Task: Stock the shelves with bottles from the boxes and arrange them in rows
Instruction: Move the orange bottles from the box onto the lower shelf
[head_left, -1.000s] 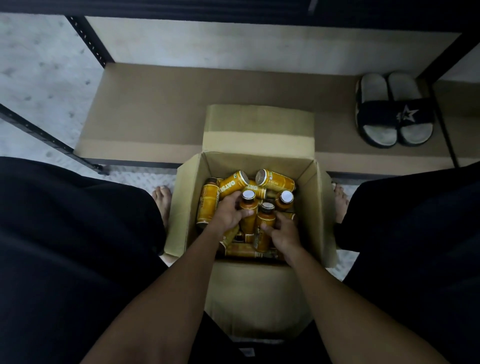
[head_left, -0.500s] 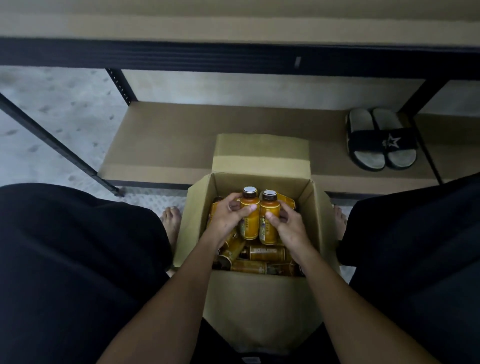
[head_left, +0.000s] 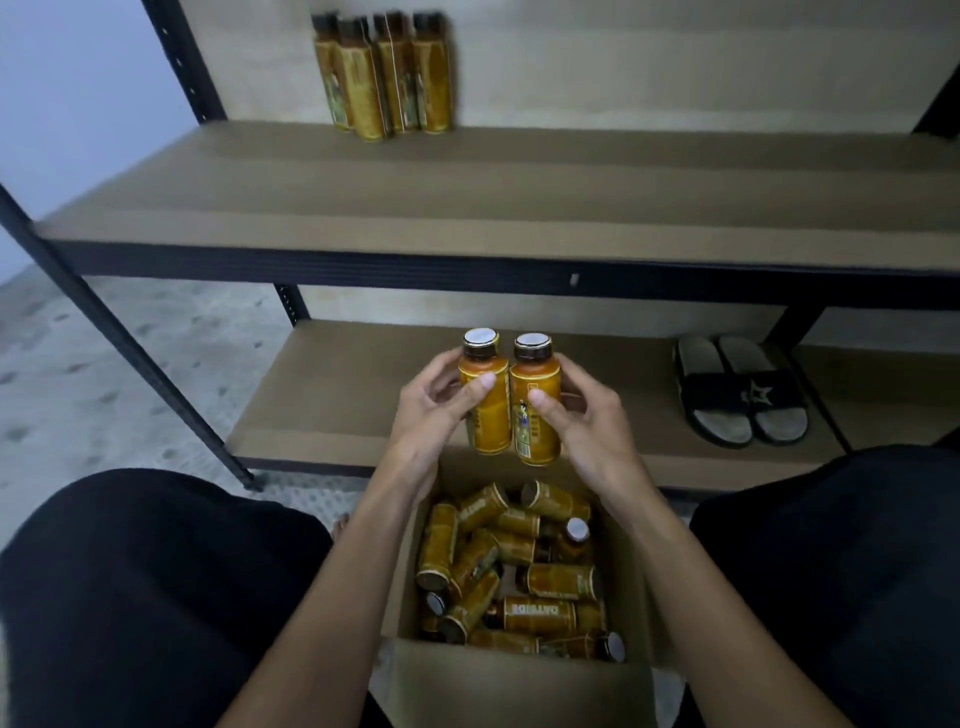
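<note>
Two bottles stood upright and side by side at the centre of the frame, their sides touching and their white-topped caps toward the top of the picture: the left bottle (head_left: 485, 400) and the right bottle (head_left: 535, 408). My left grip (head_left: 434, 410) was curled round the left bottle, thumb across its orange front and fingers behind it. My right grip (head_left: 584, 421) held the right bottle the same way, thumb on the label. The pair hung above the open cardboard box (head_left: 519, 686) in the lower centre, clear of its contents. Inside the box lay a loose heap of more bottles (head_left: 519, 566), most on their sides and pointing different ways, a few showing their caps. Behind the held pair ran the lower shelf (head_left: 337, 395), and at its right end, well apart from the bottles, sat a pair of black slippers (head_left: 740, 389). Above it the middle shelf (head_left: 467, 197) crossed the whole frame. At the top centre a small cluster of stocked bottles (head_left: 384, 78) stood upright and close together at the back of that shelf, too blurred for me to count. A black upright post (head_left: 119, 332) slanted down the left side over the pale speckled floor (head_left: 78, 374). Dark-clothed knees (head_left: 156, 597) filled both lower corners beside the box.
</note>
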